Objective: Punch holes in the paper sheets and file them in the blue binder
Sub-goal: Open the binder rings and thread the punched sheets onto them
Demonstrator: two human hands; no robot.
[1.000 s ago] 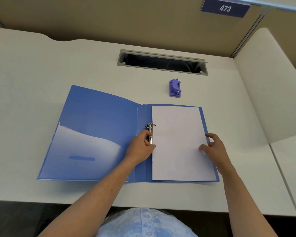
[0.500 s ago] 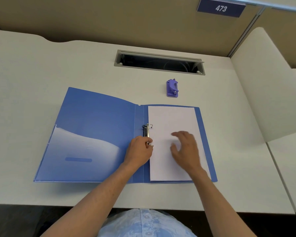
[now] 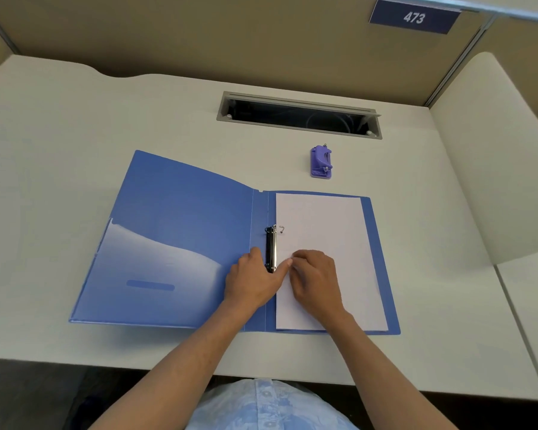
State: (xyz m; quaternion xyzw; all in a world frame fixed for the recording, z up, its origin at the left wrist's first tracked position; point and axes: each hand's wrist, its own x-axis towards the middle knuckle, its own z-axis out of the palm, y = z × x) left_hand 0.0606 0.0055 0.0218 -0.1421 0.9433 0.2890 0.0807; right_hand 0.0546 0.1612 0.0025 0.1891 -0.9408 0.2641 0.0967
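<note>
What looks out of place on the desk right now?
Little stands out. The upper ring of the blue binder is open above the paper sheets. Both hands, left hand and right hand, meet at the lower ring. The hole punch sits apart behind.

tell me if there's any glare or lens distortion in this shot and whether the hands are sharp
Head view: a pale sheen of glare lies across the clear pocket of the blue binder; wide-angle bending curves the desk edges and the partition; left hand and right hand are fairly sharp, meeting by the ring mechanism; shadows are soft.
</note>
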